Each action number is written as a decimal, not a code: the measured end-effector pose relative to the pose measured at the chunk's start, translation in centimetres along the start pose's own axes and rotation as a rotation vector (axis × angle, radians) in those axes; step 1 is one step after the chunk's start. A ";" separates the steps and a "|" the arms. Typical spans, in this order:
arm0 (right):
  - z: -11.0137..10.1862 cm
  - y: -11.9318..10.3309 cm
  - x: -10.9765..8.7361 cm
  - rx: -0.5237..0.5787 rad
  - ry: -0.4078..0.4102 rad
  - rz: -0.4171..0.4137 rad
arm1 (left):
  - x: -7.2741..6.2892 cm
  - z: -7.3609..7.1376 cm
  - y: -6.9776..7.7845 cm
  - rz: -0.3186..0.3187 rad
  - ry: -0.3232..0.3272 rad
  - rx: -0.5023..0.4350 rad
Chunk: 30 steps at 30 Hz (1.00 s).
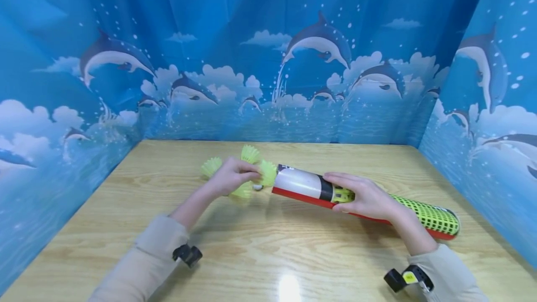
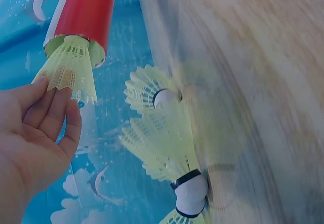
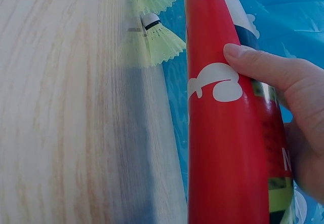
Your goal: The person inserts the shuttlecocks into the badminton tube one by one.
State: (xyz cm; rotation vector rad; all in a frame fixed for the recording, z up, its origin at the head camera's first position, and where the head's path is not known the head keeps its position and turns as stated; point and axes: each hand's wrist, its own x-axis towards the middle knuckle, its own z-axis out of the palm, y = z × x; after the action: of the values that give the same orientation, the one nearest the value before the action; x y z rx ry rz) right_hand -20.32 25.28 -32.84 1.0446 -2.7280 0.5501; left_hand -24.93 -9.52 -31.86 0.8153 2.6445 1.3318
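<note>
A long shuttlecock tube [image 1: 299, 182], red, white, black and yellow-green, lies slanted across the right half of the head view. My right hand [image 1: 369, 197] grips it around the middle, the thumb [image 3: 248, 57] on the red side. At the tube's left end my left hand [image 1: 235, 176] pinches the skirt of a yellow shuttlecock [image 2: 68, 69]. Its cork end sits inside the tube's open mouth [image 2: 98, 54], while the flared skirt sticks out. Beyond and beside the left hand lie several loose yellow shuttlecocks [image 1: 250, 154] with white corks [image 2: 191, 189].
Underneath is a light wooden table [image 1: 235, 255]. A blue dolphin-print curtain [image 1: 235, 22] rises along its back and sides. Each wrist carries a black strapped camera [image 1: 187, 254].
</note>
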 end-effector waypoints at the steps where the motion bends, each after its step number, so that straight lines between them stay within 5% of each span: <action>1: 0.0 0.0 0.0 -0.001 0.001 -0.001 | 0.0 0.1 0.0 0.003 -0.004 -0.004; 14: -0.1 -0.1 -0.1 0.006 0.003 -0.005 | 0.5 1.5 0.6 -0.112 0.012 -0.086; 30: -0.2 -0.2 -0.2 0.016 0.026 0.002 | 0.5 2.4 1.4 -0.116 0.039 -0.071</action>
State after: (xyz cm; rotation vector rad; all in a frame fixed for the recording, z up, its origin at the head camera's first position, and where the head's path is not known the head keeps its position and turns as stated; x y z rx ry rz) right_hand -20.00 25.37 -32.67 1.0306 -2.7072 0.5823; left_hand -24.12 -6.84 -32.21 0.6233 2.6117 1.4161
